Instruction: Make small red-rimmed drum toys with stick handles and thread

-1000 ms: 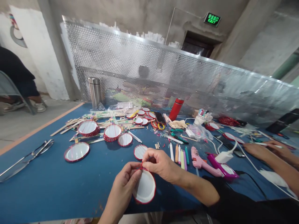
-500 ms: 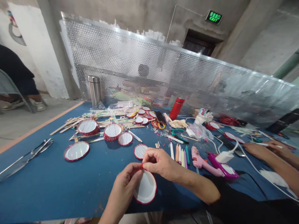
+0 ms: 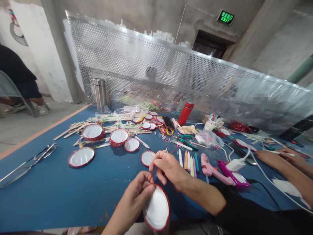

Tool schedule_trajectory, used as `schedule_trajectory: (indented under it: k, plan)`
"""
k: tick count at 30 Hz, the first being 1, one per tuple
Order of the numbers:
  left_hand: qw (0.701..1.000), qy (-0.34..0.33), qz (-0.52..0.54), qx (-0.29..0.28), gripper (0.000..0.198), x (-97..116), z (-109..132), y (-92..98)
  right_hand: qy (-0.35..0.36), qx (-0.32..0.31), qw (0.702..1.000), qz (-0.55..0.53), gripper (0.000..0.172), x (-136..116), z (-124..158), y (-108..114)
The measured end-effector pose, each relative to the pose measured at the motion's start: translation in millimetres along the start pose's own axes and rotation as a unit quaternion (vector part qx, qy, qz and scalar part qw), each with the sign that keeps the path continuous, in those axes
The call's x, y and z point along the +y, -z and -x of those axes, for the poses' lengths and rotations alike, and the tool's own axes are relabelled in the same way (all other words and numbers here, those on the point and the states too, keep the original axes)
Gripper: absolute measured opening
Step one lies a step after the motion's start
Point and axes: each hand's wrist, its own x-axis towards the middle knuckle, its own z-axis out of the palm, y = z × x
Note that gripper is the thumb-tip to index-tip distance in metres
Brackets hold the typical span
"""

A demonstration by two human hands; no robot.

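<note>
A round white disc with a red rim (image 3: 157, 209) is tilted up near the table's front edge. My left hand (image 3: 135, 197) pinches its upper left rim between thumb and fingers. Just above that rim, my right hand (image 3: 168, 168) pinches a thin red strip (image 3: 152, 173), which runs down to the disc's top edge. Whether the strip is cord or tape I cannot tell. Close beyond my right fingers lies another red-rimmed disc (image 3: 147, 158), partly covered by the hand. Markers (image 3: 189, 162) and a pink glue gun (image 3: 212, 170) lie to the right.
Stacked red-rimmed discs (image 3: 118, 137) and wooden sticks (image 3: 73, 129) spread across the back left. Eyeglasses (image 3: 29, 166) rest at far left. A steel flask (image 3: 99, 94) and red flask (image 3: 186, 113) stand before a perforated metal screen (image 3: 132, 55). White cables and another person's hands (image 3: 271, 160) are at right.
My right hand has lifted slightly from the rim, drawing the red strip upward into view. The disc in my left hand has moved down and right and tilted more.
</note>
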Motion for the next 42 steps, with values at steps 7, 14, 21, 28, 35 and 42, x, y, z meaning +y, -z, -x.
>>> schedule_trajectory:
  k: [7,14,21,28,35,42]
  plan:
    - [0.996,0.019,-0.042,0.080,0.039,-9,-5,-0.5,0.075,0.005,0.993,0.090,0.019,-9,16,8]
    - [0.985,-0.011,-0.064,0.157,0.039,-14,-2,-3.1,0.105,0.032,0.951,0.289,0.016,-7,56,6]
    - [0.990,0.028,-0.038,0.130,0.039,-9,-1,-9.6,0.087,0.112,0.918,0.370,0.015,12,68,14]
    - [0.992,0.025,-0.033,0.122,0.040,-13,-3,-3.6,0.075,0.135,0.906,0.394,0.014,13,76,10]
    - [0.967,-0.034,-0.111,0.227,0.033,-18,-7,-5.3,0.047,0.138,0.939,0.312,0.019,31,91,-3]
    - [0.962,-0.024,-0.139,0.234,0.026,-10,-6,-8.0,-0.054,0.071,0.979,0.182,0.022,49,94,-19]
